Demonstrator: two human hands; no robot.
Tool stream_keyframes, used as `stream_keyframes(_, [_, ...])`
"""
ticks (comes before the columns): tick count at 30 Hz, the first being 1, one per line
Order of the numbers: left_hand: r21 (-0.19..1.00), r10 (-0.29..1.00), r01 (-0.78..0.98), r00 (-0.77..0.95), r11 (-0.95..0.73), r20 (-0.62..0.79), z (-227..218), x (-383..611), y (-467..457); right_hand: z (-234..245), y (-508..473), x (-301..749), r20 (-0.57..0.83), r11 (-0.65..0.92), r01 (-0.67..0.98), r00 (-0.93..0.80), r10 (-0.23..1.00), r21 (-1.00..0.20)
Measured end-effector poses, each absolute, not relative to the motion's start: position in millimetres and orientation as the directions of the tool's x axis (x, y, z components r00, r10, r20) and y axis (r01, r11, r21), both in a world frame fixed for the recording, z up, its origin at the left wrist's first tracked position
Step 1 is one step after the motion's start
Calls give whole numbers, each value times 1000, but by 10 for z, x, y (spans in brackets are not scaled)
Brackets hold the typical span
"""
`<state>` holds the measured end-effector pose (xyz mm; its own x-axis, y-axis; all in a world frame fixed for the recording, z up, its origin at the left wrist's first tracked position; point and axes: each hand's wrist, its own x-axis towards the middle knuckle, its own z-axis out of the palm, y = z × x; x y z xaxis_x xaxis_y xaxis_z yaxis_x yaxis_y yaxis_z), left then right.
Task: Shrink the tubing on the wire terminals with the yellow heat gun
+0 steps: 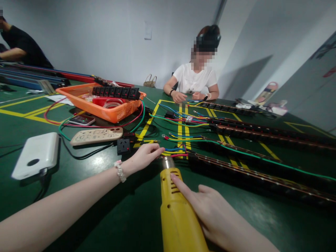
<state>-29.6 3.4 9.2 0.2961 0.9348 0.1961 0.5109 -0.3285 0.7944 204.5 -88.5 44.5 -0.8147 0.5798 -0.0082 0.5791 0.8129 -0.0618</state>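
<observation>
My right hand (204,206) is wrapped round a yellow heat gun (178,210), its index finger stretched along the vented side. The metal nozzle (168,162) points away from me, close to a bundle of blue, yellow and red wires (175,151). Those wires come out of the near end of a long black socket strip (236,169). With its fingers pinched, my left hand (145,154) holds the wires by their free ends, just left of the nozzle. The wire tips are hidden by the fingers. A black socket block (124,146) lies beside my left hand.
An orange basket (110,113) with socket modules stands at the back left. Nearer are a white power bank (38,155) and a beige phone case (97,136). More wired strips (262,134) lie to the right. A person (195,78) sits across the table.
</observation>
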Motion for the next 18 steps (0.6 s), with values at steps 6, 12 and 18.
stream_keyframes(6, [763, 929, 547, 313, -345, 196, 103, -300, 7, 470, -866, 2122, 7, 801, 598, -801, 598, -36])
stream_keyframes(12, [721, 935, 601, 292, -344, 203, 120, -292, -14, 454, -814, 2404, 83, 766, 642, -762, 642, -23])
stream_keyframes(18, [731, 936, 589, 279, -344, 216, 104, -296, -2, 439, -850, 2546, 97, 730, 681, -724, 683, -62])
